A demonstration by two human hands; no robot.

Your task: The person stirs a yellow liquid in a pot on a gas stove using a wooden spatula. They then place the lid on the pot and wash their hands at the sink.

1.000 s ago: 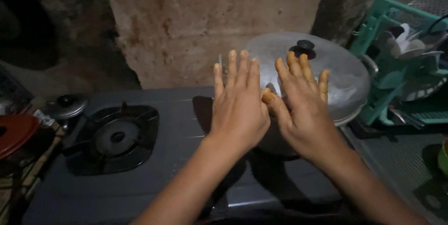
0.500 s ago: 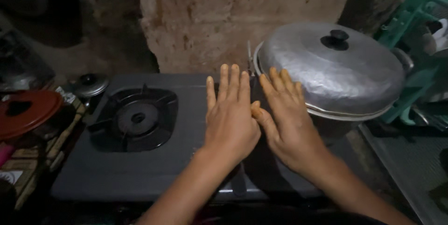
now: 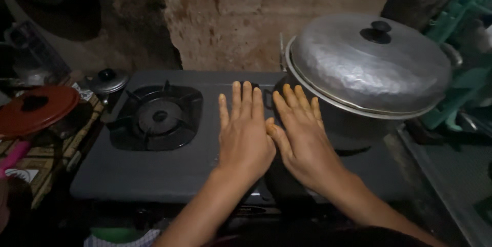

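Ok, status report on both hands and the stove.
Left hand, right hand: open, flat, empty, over stove. Lidded pot beside right hand. Left burner bare.

Dim scene, dark corners, soft blur, sheen on pot lid (image 3: 370,62)

Two bare forearms come in from six o'clock, with no sleeve, watch or bracelet on either. The left hand (image 3: 245,137) has no ring or glove, its nails cut short. The right hand (image 3: 303,142), at three o'clock of it, is equally unadorned, with yellowish staining on the fingertips (image 3: 272,130).
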